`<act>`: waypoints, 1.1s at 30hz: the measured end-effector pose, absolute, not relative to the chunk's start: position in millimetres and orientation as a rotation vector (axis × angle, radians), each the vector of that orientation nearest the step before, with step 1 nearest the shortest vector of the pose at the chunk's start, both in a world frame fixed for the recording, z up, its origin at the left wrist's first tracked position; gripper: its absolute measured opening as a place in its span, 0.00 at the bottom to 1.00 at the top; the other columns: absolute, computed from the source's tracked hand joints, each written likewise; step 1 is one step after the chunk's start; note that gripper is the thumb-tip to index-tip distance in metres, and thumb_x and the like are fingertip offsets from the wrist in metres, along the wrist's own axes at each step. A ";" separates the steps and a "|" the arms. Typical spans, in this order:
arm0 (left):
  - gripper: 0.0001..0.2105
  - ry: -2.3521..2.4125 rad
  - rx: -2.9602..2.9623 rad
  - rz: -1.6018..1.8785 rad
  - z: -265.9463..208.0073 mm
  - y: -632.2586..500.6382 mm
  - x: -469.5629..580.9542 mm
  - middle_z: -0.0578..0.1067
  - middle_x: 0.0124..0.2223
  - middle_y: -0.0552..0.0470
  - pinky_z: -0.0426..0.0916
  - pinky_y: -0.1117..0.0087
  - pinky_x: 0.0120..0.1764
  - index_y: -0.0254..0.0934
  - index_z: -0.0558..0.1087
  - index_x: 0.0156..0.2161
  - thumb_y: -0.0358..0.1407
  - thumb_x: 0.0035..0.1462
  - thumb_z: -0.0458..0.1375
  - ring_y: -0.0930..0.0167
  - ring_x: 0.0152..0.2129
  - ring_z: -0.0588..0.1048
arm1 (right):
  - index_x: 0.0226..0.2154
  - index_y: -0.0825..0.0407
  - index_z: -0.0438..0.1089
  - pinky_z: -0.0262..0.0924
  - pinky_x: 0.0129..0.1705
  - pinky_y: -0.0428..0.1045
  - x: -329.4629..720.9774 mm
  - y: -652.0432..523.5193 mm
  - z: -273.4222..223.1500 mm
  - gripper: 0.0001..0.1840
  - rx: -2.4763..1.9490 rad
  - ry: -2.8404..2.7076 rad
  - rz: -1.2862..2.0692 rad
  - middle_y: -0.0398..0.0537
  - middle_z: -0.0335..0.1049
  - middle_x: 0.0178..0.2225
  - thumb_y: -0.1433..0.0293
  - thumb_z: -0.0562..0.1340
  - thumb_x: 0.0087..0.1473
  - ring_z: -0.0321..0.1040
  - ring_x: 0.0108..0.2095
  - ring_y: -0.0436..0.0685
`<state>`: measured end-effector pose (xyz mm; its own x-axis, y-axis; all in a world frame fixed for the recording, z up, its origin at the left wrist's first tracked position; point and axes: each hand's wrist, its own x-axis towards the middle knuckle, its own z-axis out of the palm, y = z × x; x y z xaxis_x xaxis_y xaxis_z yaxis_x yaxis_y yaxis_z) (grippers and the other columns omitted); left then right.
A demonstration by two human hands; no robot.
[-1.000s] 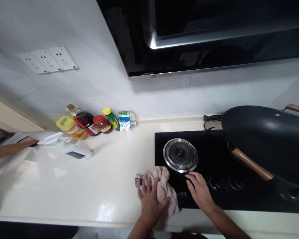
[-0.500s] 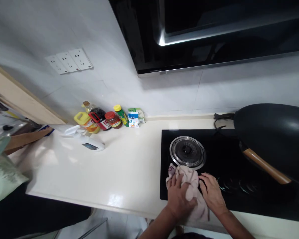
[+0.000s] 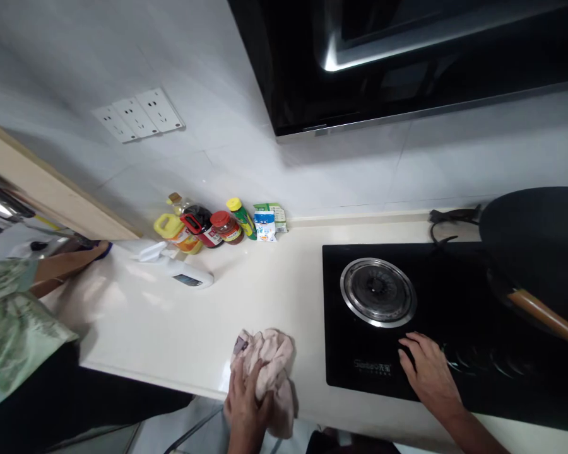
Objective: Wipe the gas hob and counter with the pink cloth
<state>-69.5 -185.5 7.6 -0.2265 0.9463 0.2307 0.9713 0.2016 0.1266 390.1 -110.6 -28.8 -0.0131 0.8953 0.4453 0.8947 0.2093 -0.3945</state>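
Observation:
A pale pink cloth (image 3: 271, 362) lies bunched on the white counter, its lower end hanging over the front edge. My left hand (image 3: 247, 400) is on the cloth's left side, its fingers gripping the fabric. Further right, my right hand (image 3: 428, 372) rests on the black glass cooktop (image 3: 360, 350), holding nothing, its fingers slightly bent and apart. Just behind that hand is the round burner (image 3: 377, 291) with its metal ring. A black wok (image 3: 539, 246) with a wooden handle (image 3: 546, 315) sits at the right of the cooktop.
A white spray bottle (image 3: 189, 272) lies on the counter (image 3: 161, 328). Behind it stand an oil jug (image 3: 177, 233), sauce bottles, a red-lidded jar (image 3: 226, 227) and small packets (image 3: 266, 227). A range hood (image 3: 407, 69) hangs overhead. Another person's arm (image 3: 66, 268) is at far left.
My left hand has moved left with the cloth, from the cooktop onto the counter. My right hand stays on the cooktop. The camera view has shifted slightly left.

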 end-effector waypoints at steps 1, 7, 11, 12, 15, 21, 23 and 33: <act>0.30 -2.385 -1.844 -0.397 5.1 -188.1 -73.5 0.58 0.74 0.45 0.69 0.41 0.54 0.52 0.67 0.67 0.41 0.58 0.59 0.45 0.67 0.61 | 0.46 0.50 0.72 0.64 0.52 0.63 389.7 -110.4 -29.6 0.16 -1.670 -1.886 -0.012 0.57 0.72 0.49 0.60 0.54 0.67 0.68 0.53 0.68; 0.33 -2.366 -1.830 -0.452 0.6 -151.9 -73.8 0.58 0.74 0.39 0.65 0.37 0.57 0.49 0.67 0.67 0.51 0.56 0.63 0.42 0.69 0.57 | 0.45 0.50 0.72 0.64 0.50 0.64 388.2 -108.6 -38.5 0.16 -1.701 -1.918 -0.103 0.58 0.73 0.48 0.59 0.54 0.65 0.69 0.50 0.69; 0.28 -2.253 -1.933 -0.499 15.4 -89.2 -76.2 0.63 0.71 0.39 0.60 0.38 0.61 0.47 0.73 0.62 0.50 0.58 0.62 0.45 0.69 0.57 | 0.44 0.49 0.72 0.64 0.49 0.64 389.2 -108.2 -45.3 0.15 -1.723 -1.930 -0.125 0.57 0.73 0.48 0.59 0.55 0.64 0.70 0.51 0.70; 0.27 -2.240 -1.942 -0.518 21.0 -70.0 -78.2 0.64 0.71 0.39 0.61 0.39 0.61 0.47 0.73 0.62 0.50 0.60 0.62 0.46 0.69 0.58 | 0.44 0.48 0.72 0.64 0.50 0.64 389.4 -108.2 -46.3 0.15 -1.728 -1.927 -0.129 0.57 0.73 0.48 0.58 0.55 0.64 0.70 0.51 0.70; 0.23 -2.262 -1.911 -0.579 39.3 -6.9 -82.4 0.67 0.69 0.37 0.63 0.41 0.60 0.42 0.75 0.60 0.48 0.63 0.59 0.47 0.67 0.62 | 0.44 0.48 0.72 0.64 0.51 0.64 388.9 -107.9 -45.8 0.14 -1.724 -1.917 -0.137 0.57 0.73 0.48 0.59 0.56 0.63 0.70 0.51 0.70; 0.21 -2.221 -1.993 -0.660 61.1 118.0 -52.8 0.70 0.67 0.36 0.61 0.44 0.62 0.37 0.77 0.57 0.46 0.66 0.54 0.50 0.65 0.64 | 0.45 0.48 0.72 0.64 0.52 0.62 383.4 -106.3 -34.3 0.13 -1.716 -1.903 -0.154 0.55 0.73 0.48 0.60 0.57 0.64 0.70 0.51 0.67; 0.21 -2.188 -2.058 -0.677 62.3 148.8 -29.3 0.71 0.66 0.36 0.61 0.46 0.62 0.37 0.77 0.57 0.46 0.67 0.53 0.52 0.64 0.65 | 0.45 0.47 0.72 0.64 0.53 0.62 382.4 -106.0 -31.0 0.12 -1.730 -1.902 -0.135 0.54 0.73 0.48 0.60 0.58 0.64 0.69 0.53 0.67; 0.24 -1.838 -2.511 -0.709 42.2 100.2 79.5 0.73 0.63 0.37 0.63 0.50 0.60 0.37 0.71 0.63 0.40 0.63 0.57 0.53 0.59 0.69 | 0.44 0.49 0.72 0.62 0.55 0.61 383.7 -107.3 -24.4 0.13 -1.746 -1.897 -0.063 0.55 0.71 0.49 0.61 0.57 0.65 0.68 0.53 0.66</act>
<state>79.5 100.2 42.2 0.2383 0.9168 0.3203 0.8945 -0.3357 0.2953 383.7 -107.3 -24.4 0.0005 0.9060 0.4232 0.9323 0.1527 -0.3280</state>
